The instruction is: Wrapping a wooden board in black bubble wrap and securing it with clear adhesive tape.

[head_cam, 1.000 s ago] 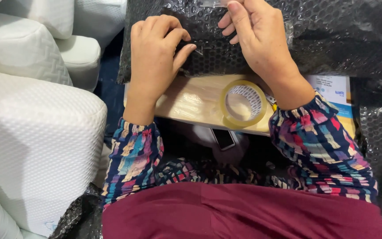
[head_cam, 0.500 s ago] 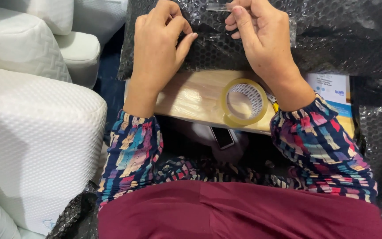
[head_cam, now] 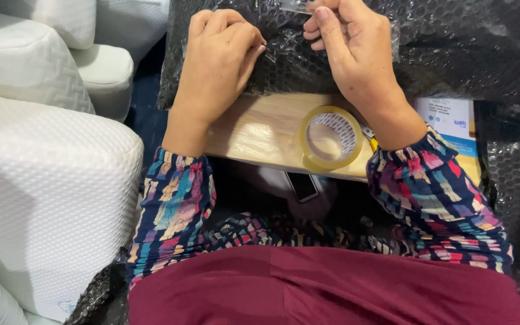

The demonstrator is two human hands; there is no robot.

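A pale wooden board (head_cam: pixel 254 129) serves as the work surface, laid across the person's lap with black bubble wrap spread beyond and to the right of it. On the far side of the board lies the bubble-wrapped package (head_cam: pixel 290 57), dark under its clear bubbled skin. The left hand (head_cam: pixel 215 66) presses down on the package's left part, fingers curled with their tips against the wrap, pinning it rather than gripping anything. The right hand (head_cam: pixel 356 60) is just beside it, fingers pinched on a clear strip of tape (head_cam: pixel 293 7) at the package's upper edge (the strip runs out of the top of the view, so its length cannot be told). A roll of clear tape (head_cam: pixel 330 137) lies flat on the board, touching the right wrist. A dark phone (head_cam: pixel 302 185) peeks from under the board's near edge. A printed paper sheet (head_cam: pixel 452 117) lies to the right, and white quilted pillows (head_cam: pixel 43 180) are stacked on the left.
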